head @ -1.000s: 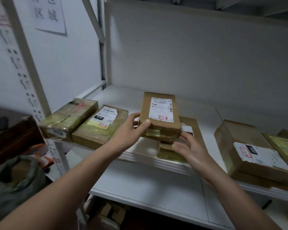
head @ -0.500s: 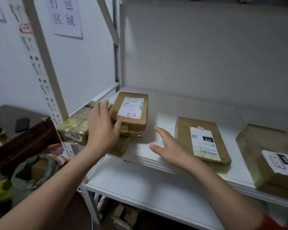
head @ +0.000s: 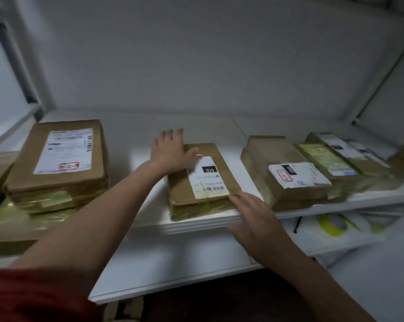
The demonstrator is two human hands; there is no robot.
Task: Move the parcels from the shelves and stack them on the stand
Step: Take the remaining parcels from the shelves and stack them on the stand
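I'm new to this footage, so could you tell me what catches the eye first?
A brown parcel labelled 010 lies mid-shelf, with the bare left grip flat on its far left corner and the right grip at its near right corner. Another labelled parcel tops a stack on the left; more parcels crowd the right.

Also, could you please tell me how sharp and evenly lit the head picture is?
Head view: dim, flat light, no glare; motion blur smears the far-right parcels; the middle parcel has a readable 010 label; left hand and right hand are soft-edged; the wide angle leans the right upright.
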